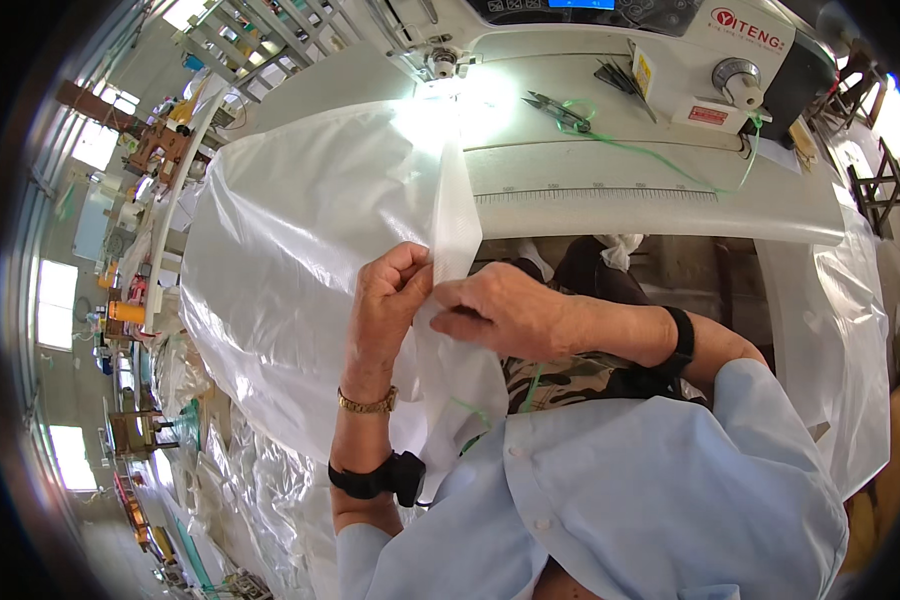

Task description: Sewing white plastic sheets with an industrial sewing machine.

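A large sheet of shiny white plastic fabric [290, 230] covers the left of the sewing table and hangs down toward my lap. Its right edge is folded into a narrow strip [456, 220] that runs up to the lit needle area of a sewing machine [445, 65]. My left hand [395, 285] pinches the folded edge, thumb against bent fingers. Close beside it on the right, my right hand [505, 308] also has its fingers closed at the same edge. Both fingertips nearly meet there. The fabric between them is partly hidden.
Thread snips [558, 112] lie on the machine bed, with a green thread [660, 160] trailing right. Dark pointed tools [622, 80] rest behind them. A printed ruler scale [600, 193] runs along the table's front. More white plastic sheeting [840, 330] hangs at the right.
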Demonstrator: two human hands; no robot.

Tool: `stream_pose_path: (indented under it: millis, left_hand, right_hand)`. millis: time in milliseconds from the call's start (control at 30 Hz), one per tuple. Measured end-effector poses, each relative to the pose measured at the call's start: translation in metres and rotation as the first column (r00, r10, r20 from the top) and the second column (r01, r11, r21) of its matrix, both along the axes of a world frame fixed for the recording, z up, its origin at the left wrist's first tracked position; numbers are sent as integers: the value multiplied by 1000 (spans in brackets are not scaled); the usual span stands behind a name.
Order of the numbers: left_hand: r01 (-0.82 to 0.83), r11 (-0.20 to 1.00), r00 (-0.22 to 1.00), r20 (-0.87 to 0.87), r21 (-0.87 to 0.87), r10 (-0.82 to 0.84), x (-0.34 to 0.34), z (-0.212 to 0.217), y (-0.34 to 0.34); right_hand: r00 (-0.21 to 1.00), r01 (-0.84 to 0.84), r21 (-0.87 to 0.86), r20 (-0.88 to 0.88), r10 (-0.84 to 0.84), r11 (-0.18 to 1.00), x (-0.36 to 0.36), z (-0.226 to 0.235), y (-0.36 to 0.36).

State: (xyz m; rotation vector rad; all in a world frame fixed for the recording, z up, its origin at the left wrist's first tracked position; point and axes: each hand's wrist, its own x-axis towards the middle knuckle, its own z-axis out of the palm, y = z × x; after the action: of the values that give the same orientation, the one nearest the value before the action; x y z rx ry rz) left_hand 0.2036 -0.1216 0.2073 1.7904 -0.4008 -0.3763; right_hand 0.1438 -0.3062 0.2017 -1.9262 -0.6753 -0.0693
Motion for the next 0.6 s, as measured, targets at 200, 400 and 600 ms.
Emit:
stream_pose_path:
  millis: [200, 400, 600]
  left_hand:
    - [6, 998, 988, 152, 59, -15, -1, 0, 3]
    - [-23, 998, 994, 109, 50, 18, -1, 15, 5]
    - [-12, 961, 965, 257, 277, -62, 16, 50, 15]
  right_hand:
    - [989, -65, -145, 122, 83, 987, -1, 1, 19]
    - [977, -107, -157, 165, 133, 982, 8, -5, 20]
    - [860, 406, 353, -460, -222, 843, 24, -70, 23]
